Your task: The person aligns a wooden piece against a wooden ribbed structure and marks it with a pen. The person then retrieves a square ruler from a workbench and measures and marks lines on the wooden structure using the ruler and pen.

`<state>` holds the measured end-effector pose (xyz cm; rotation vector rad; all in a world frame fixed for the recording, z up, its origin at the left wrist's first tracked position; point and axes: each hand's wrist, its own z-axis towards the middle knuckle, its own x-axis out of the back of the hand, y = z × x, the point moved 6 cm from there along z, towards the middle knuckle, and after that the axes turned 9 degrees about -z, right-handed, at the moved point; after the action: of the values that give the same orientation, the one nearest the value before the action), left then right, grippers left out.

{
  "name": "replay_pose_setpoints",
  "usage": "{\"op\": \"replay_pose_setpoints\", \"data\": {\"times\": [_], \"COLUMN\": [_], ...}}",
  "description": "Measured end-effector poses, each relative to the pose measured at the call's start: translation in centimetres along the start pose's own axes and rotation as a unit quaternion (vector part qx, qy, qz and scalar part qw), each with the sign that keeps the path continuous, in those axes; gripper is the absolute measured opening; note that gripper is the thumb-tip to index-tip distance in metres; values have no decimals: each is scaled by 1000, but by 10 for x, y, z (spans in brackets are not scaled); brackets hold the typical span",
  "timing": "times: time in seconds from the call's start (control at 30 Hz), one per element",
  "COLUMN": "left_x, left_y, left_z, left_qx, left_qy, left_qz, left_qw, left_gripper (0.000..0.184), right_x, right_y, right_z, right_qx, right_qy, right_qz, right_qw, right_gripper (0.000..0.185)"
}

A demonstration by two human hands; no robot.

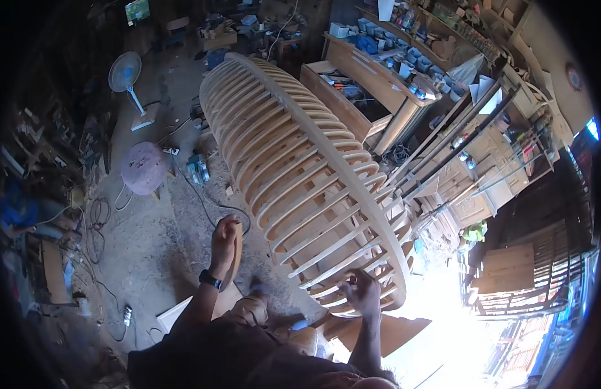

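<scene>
A large ribbed wooden frame [326, 155], with curved slats joined to a long central spine, fills the middle of the head view. My left hand [224, 238] is to the left of its near end, closed around a thin curved wooden strip [236, 256] held on edge. Over the slats at the near end, my right hand [364, 293] has its fingers curled together. Whether they grip a slat or a small piece is hard to make out. A dark watch [210, 279] sits on my left wrist.
A round stool [144, 168] and a standing fan [125, 72] are on the left. Cables [198, 194] cross the floor beside a blue power tool [198, 170]. A cluttered workbench [371, 78] with an open drawer stands behind the frame. Another person's blue clothing [18, 207] shows far left.
</scene>
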<state>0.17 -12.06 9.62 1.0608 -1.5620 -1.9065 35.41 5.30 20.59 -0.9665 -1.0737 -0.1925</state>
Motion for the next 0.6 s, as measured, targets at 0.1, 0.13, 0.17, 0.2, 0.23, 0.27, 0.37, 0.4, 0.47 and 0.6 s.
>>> {"op": "replay_pose_setpoints", "data": {"times": [0.1,0.13,0.17,0.2,0.23,0.27,0.37,0.4,0.47,0.6], "left_x": [99,129,158,187,197,206,191,201,232,299], "left_y": [10,8,5,-4,2,10,66,72,61,-27], "left_z": [-15,-17,-14,-12,-15,-20,-12,-14,-18,-30], "left_qx": [18,48,51,90,129,136,152,143,154,162], "left_qy": [25,44,39,22,10,21,61,70,104,167], "left_qz": [181,240,242,231,220,219,14,23,46,70], "left_qw": [983,969,968,968,967,966,986,987,982,970], "left_gripper": [37,38,38,41,44,44,40,40,40,46], "right_x": [16,14,15,11,3,-7,-45,-59,-87,-125], "right_y": [-60,-70,-86,-96,-102,-105,-122,-125,-132,-126], "right_z": [50,62,76,88,99,111,138,144,160,197], "right_qx": [51,50,36,20,7,-15,-13,-24,-20,-15], "right_qy": [1,4,16,31,42,42,30,6,-26,-63], "right_qz": [-43,-52,-60,-69,-78,-65,-34,-23,-10,-67], "right_qw": [998,997,997,997,996,997,999,999,999,996], "right_gripper": [45,44,41,38,35,32,25,25,25,28]}}
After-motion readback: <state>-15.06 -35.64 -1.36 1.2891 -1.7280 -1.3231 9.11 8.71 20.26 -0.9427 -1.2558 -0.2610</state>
